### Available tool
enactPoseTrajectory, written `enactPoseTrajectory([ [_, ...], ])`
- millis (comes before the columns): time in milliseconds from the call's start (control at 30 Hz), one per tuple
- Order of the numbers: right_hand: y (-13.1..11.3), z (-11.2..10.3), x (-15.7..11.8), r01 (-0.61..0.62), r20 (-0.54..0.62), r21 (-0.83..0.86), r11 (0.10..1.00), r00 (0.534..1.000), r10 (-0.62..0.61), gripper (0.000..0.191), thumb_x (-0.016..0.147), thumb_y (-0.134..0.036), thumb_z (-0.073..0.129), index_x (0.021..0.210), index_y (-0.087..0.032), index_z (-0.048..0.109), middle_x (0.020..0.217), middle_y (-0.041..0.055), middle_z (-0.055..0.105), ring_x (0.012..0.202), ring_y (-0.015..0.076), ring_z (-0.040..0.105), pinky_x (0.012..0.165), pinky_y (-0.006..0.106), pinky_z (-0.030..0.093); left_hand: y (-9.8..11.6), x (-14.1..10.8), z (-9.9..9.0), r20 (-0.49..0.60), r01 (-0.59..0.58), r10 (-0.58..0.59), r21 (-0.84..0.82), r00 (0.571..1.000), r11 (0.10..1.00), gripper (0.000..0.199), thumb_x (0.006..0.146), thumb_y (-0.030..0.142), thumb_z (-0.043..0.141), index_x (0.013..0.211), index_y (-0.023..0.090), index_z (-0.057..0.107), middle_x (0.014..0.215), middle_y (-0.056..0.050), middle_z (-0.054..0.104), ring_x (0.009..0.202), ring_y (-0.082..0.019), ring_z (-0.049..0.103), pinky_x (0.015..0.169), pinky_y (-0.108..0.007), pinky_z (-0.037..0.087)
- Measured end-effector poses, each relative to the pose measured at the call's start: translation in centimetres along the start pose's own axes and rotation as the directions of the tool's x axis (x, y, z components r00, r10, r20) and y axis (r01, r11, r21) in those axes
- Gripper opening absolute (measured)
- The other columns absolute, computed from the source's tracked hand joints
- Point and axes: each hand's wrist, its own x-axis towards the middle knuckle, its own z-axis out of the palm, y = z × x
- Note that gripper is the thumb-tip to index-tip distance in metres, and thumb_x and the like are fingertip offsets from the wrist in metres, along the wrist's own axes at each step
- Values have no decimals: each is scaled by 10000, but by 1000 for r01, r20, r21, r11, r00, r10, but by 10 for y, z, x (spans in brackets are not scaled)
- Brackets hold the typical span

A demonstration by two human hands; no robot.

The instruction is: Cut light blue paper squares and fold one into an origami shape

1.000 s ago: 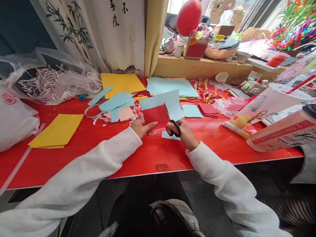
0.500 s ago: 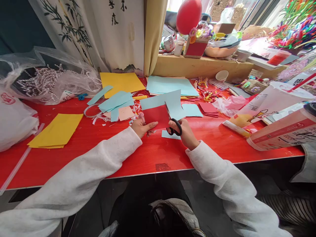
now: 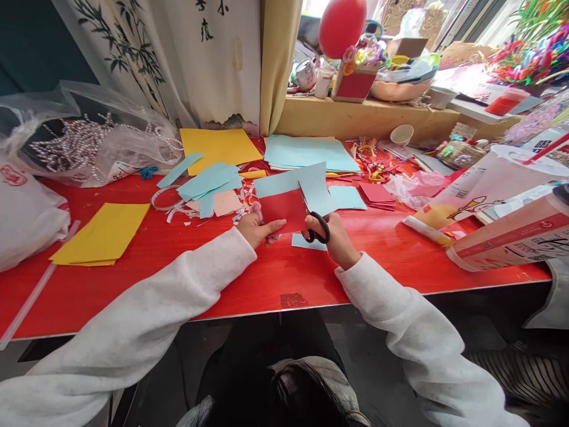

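My left hand (image 3: 256,228) pinches a red paper rectangle (image 3: 283,212) with the thumb on top, together with a light blue sheet (image 3: 284,181) that sticks out beyond its far and right edges. In my right hand (image 3: 338,238) are black-handled scissors (image 3: 323,228), fingers through the loops. Their blades lie along the right edge of the red paper, with the blue sheet cut beside them; a blue flap (image 3: 317,187) stands off to the right. Below the scissors, a small blue piece (image 3: 306,241) rests on the red table (image 3: 249,284).
Yellow sheets (image 3: 102,232) lie at left, blue strips (image 3: 208,184) and a blue stack (image 3: 309,153) behind. Small blue sheets (image 3: 347,197) and red cards (image 3: 377,196) sit right of the hands. Drink cups (image 3: 507,228) lean at right; a bag of beads (image 3: 80,142) is at back left.
Both hands keep their hold on the papers and scissors. The scissors' loops appear very slightly closer together; otherwise the view has only shifted a little.
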Motion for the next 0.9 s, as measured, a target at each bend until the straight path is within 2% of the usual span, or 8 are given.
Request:
enactPoseTrajectory([
  [233,-3,1,0,21,-21,-1,1000,1000,-21,475,688,-535,566,439,-139,482,421,-5,422,408,66,374,425,243,249,2,-1,1,1,12,-12,1,1000,1000,371,568,408,696,469,152,445,368,17,517,351,-86,483,398,-230,408],
  [500,7,1,4,36,-38,87,996,999,-33,446,688,-513,579,456,-145,480,438,-2,450,433,85,416,435,238,290,-1,0,-1,54,-11,12,-17,998,1000,362,580,413,687,471,128,492,373,19,509,349,-73,475,380,-210,397],
  [767,0,1,4,52,-28,82,995,998,-49,416,681,-471,611,469,-138,479,426,-12,449,406,66,399,409,222,279,-1,1,1,11,-18,18,-2,1000,1000,339,606,376,678,450,126,511,370,14,517,342,-74,478,374,-207,404],
  [900,1,2,6,46,-45,152,987,998,-40,394,660,-470,631,499,-145,475,429,-21,444,397,63,386,384,216,273,-2,1,1,20,-31,31,-19,999,999,341,600,368,685,436,126,509,360,19,503,344,-70,477,366,-195,395],
])
